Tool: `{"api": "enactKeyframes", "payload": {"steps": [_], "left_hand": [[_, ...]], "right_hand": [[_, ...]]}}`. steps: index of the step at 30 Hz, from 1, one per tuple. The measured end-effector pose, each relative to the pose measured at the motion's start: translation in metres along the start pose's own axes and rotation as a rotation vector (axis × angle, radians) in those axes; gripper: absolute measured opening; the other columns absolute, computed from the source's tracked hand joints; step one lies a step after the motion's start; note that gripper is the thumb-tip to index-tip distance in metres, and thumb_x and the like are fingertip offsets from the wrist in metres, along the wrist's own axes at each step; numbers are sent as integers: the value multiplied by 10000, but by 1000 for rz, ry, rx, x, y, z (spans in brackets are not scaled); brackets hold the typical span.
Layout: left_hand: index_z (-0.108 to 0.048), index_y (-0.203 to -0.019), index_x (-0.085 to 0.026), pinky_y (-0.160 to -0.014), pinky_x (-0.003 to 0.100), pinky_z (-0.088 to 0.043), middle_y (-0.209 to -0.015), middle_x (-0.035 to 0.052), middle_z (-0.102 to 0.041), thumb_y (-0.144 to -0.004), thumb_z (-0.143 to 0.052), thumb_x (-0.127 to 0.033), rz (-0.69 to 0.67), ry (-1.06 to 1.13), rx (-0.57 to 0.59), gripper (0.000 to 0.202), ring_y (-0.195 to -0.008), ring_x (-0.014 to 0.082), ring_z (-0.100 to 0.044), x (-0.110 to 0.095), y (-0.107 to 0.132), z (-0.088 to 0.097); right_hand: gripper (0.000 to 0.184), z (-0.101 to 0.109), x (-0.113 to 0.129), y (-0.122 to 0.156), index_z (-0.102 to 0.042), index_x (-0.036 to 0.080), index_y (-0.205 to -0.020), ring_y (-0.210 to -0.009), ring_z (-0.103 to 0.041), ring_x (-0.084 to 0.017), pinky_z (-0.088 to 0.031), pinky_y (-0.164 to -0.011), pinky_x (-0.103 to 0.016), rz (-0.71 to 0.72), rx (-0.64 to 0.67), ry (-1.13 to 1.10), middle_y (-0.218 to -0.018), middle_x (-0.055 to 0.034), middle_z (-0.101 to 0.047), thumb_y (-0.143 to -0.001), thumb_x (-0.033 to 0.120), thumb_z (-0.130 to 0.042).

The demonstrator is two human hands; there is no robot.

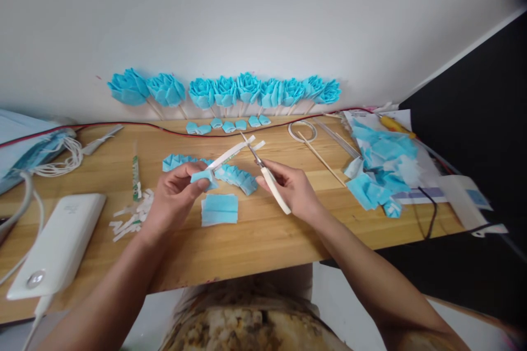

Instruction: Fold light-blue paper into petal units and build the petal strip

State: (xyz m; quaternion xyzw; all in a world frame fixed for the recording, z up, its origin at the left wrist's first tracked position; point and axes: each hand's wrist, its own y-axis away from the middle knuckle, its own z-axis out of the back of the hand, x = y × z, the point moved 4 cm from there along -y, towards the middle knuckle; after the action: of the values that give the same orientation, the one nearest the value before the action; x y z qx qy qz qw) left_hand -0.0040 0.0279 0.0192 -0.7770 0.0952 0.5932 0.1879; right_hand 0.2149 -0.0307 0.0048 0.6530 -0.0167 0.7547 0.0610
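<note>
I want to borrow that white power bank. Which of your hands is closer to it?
Left. The left hand, pinching a folded blue piece, sits right of the power bank; the right hand, holding scissors, is farther off to the right.

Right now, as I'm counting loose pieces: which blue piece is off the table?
The small folded piece pinched in the left hand; the others lie on the table.

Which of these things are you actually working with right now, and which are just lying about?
In use: left hand, small blue folded piece, long white strip, right hand, white-handled scissors.
Lying about: white power bank, row of blue folded roses, white cut scraps, thin wooden skewer.
</note>
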Motion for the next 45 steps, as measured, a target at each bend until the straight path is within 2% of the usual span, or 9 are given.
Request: {"api": "enactKeyframes", "payload": {"steps": [6,14,25,28,31,34,38,42,45], "left_hand": [[-645,-641,-187,-647,270,-417,-685,8,-605,-714,-849,-354,6,10,-71,273,-673,134,-514,0,-2,5],[-667,-667,-201,-626,248,-439,-643,-10,-613,-731,-833,-291,13,238,-131,200,-621,114,-517,-1,-5,7],[-662,-673,-188,-577,280,-387,-654,16,-567,-752,-815,-401,94,251,14,274,-609,126,-474,3,-4,1],[-650,-671,-188,-558,269,-368,-632,14,-533,-779,-790,-380,126,331,69,261,-595,123,-450,5,-4,-2],[-629,-664,-184,-548,249,-367,-627,8,-513,-793,-775,-351,181,419,130,257,-589,118,-446,4,-3,-7],[-618,-660,-171,-546,229,-377,-628,3,-502,-802,-766,-348,233,457,166,271,-589,109,-448,3,-2,-11],[-627,-682,-162,-538,210,-391,-620,-3,-499,-811,-755,-353,271,482,200,264,-583,101,-451,5,0,-12],[-629,-690,-163,-545,199,-417,-619,-7,-510,-818,-753,-354,297,515,209,261,-587,95,-469,7,1,-12],[-660,-717,-161,-527,189,-430,-644,-3,-551,-793,-780,-350,316,531,190,236,-594,94,-502,8,1,-13]], "right_hand": [[531,30,7,-2,-654,197,-1223,-602,-522,-116,-426,-549,-267,29,-88,22,-738,13,-598,-772,472,-706],[304,59,8,52,-610,213,-1172,-769,-686,-212,-453,-658,-296,69,188,1090,-895,-51,-746,-869,220,-579],[354,63,7,72,-624,263,-1250,-937,-714,-234,-507,-752,-316,193,379,1183,-1079,-63,-747,-901,211,-594],[371,61,18,67,-641,303,-1273,-866,-727,-247,-468,-661,-310,186,433,1308,-996,-46,-770,-905,256,-623],[229,61,31,51,-742,270,-1101,-717,-718,-249,-407,-570,-304,127,341,1424,-811,-52,-773,-927,330,-606],[256,55,43,27,-762,249,-1042,-842,-735,-237,-476,-669,-307,173,258,1199,-926,-57,-791,-973,327,-529],[348,38,45,-4,-688,237,-1231,-1051,-703,-199,-546,-854,-319,217,182,479,-1190,-52,-745,-995,380,-477],[305,3,30,-18,-699,221,-1171,-1015,-693,-177,-567,-862,-322,138,413,9,-1170,-54,-740,-922,373,-609],[268,-11,20,-20,-707,217,-1075,-904,-694,-145,-572,-798,-290,96,425,-185,-1053,-38,-754,-838,340,-725]]}}
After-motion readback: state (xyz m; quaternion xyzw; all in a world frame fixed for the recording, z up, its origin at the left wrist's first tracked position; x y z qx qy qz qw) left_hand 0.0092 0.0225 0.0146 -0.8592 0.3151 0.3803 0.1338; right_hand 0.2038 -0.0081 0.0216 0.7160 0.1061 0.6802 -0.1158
